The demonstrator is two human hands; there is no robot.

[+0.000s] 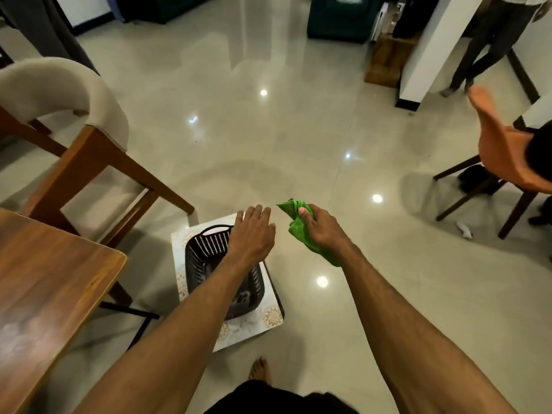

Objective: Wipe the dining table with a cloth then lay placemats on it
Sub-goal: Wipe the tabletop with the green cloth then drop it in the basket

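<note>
My right hand (319,228) is shut on a bunched green cloth (301,231), held in the air over the floor. My left hand (252,233) is open with its fingers spread, hovering above the far end of a black perforated basket (200,258). The basket stands on a stack of white patterned placemats (270,316) on a low stool. A corner of the wooden dining table (50,279) fills the lower left, to the left of both hands.
A cushioned wooden chair (74,124) stands by the table at the left. An orange chair (501,156) with a seated person is at the right edge. Another person stands by a white pillar (427,55) at the back right. Glossy tiled floor (268,130) spreads ahead.
</note>
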